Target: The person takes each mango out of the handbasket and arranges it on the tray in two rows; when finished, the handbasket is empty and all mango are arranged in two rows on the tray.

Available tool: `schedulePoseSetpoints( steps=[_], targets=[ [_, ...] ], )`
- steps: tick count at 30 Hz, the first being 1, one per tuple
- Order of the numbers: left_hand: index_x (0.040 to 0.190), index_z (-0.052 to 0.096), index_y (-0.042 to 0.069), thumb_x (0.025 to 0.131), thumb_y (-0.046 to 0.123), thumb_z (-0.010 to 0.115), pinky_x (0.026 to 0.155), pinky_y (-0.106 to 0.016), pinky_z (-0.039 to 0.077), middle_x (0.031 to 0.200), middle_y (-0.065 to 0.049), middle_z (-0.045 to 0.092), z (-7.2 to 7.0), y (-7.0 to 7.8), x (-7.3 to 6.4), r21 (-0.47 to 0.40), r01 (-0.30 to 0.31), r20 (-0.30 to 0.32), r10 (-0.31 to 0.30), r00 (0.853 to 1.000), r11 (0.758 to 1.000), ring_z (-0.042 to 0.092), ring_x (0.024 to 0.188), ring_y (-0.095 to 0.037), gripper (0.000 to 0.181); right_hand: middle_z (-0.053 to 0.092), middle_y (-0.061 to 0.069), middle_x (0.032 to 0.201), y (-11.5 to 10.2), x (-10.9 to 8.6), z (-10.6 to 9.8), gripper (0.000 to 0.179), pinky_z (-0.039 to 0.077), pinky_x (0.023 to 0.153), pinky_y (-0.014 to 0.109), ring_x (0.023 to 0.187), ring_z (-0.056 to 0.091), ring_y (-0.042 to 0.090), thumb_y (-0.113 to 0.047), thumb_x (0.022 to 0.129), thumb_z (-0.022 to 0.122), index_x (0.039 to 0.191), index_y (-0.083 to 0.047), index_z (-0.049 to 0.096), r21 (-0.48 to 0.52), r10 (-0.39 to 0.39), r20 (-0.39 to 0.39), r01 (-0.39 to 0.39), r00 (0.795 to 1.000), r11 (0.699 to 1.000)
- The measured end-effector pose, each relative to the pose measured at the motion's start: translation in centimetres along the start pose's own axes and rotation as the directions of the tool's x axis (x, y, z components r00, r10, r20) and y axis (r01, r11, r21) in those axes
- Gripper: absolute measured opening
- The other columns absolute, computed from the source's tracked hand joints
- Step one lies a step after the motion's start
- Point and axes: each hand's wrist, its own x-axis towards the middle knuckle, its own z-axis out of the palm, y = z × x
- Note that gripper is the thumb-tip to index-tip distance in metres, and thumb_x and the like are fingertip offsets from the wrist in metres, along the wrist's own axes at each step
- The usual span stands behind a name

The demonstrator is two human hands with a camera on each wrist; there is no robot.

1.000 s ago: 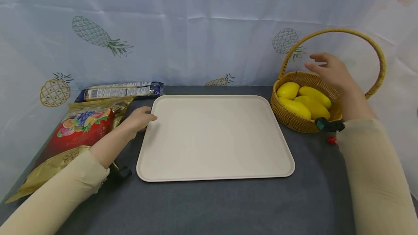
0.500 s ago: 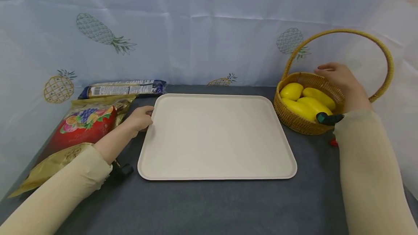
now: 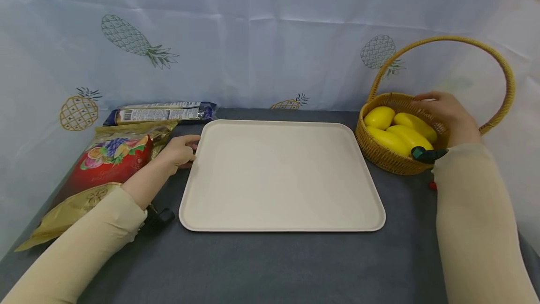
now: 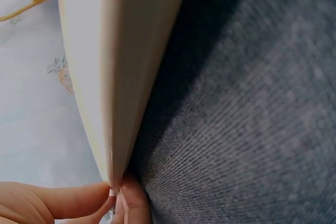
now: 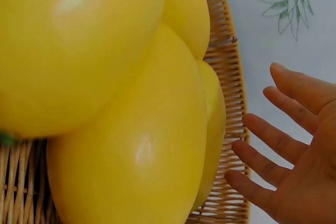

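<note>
Dropping lower, splayed right hand nears yellow fruit, likely within reach now; left hand pinches tray.

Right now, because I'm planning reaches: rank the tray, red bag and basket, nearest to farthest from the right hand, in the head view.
1. Basket: right side, by the right hand.
2. Tray: middle, left of the basket.
3. Red bag: far left, beyond the tray.
</note>
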Motion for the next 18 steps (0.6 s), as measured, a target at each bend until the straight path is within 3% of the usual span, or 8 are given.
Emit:
schedulePoseSetpoints(
  steps=[8, 13, 18],
  targets=[
    [0.16, 0.017, 0.01, 0.096, -0.004, 0.045, 0.069, -0.023, 0.049, 0.135, -0.022, 0.042, -0.03, -0.26, 0.2, 0.001, 0.002, 0.003, -0.002, 1.0, 1.0, 0.051, 0.093, -0.019, 0.071, -0.006, 0.026, 0.164, 0.37, -0.03, -0.22, 0.094, 0.016, 0.115, 0.071, 0.146, 0.007, 0.057, -0.062, 0.093, 0.051, 0.16, -0.009, 0.011, 0.026, 0.052, 0.067, -0.053, 0.996, 0.998],
    [0.16, 0.015, 0.012, 0.097, -0.004, 0.044, 0.068, -0.023, 0.049, 0.138, -0.023, 0.04, 0.03, -0.04, 0.23, 0.008, 0.012, 0.01, -0.012, 1.0, 1.0, 0.051, 0.092, -0.017, 0.071, -0.011, 0.025, 0.164, 0.55, -0.18, -0.28, 0.103, 0.012, 0.116, 0.07, 0.147, 0.0, 0.056, -0.063, 0.09, 0.056, 0.16, -0.009, 0.003, 0.044, 0.102, 0.13, -0.108, 0.986, 0.993],
    [0.16, 0.014, 0.012, 0.095, -0.006, 0.043, 0.066, -0.025, 0.047, 0.144, -0.027, 0.037, -0.01, 0.34, 0.13, 0.029, 0.012, 0.011, -0.013, 1.0, 0.999, 0.05, 0.083, -0.014, 0.074, -0.007, 0.03, 0.163, 0.53, -0.01, -0.33, 0.101, 0.011, 0.116, 0.071, 0.145, 0.003, 0.057, -0.06, 0.093, 0.055, 0.159, -0.004, 0.004, -0.02, 0.086, 0.145, -0.084, 0.986, 0.996]
  ],
)
